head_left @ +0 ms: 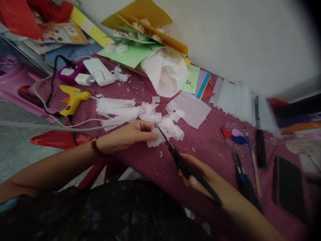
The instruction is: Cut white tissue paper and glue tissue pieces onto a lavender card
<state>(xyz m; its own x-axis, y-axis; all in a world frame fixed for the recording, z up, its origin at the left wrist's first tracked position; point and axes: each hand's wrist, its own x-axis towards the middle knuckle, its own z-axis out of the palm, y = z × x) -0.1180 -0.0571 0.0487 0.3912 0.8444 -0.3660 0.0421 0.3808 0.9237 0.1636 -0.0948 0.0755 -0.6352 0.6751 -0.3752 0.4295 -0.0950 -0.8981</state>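
My left hand (132, 133) pinches a small piece of white tissue-like paper (151, 143) between thumb and fingers. In my right hand (204, 175) is a pair of black-handled scissors (181, 161), with the blades pointing toward my left fingertips and close to the paper. Just beyond the hands lies a pile of small cut paper pieces (150, 110), and strips of white paper (116, 106) spread to its left. A larger flat sheet of thin paper (197, 110) sits to the right of the pile.
A yellow glue gun (73, 98) lies at the left, near a purple power strip (71, 72); its cord and a white cable cross there. A crumpled white bag (167, 70) and coloured cards (135, 55) stand behind. On the right are a utility knife (260, 147) and a dark phone-like slab (288, 185).
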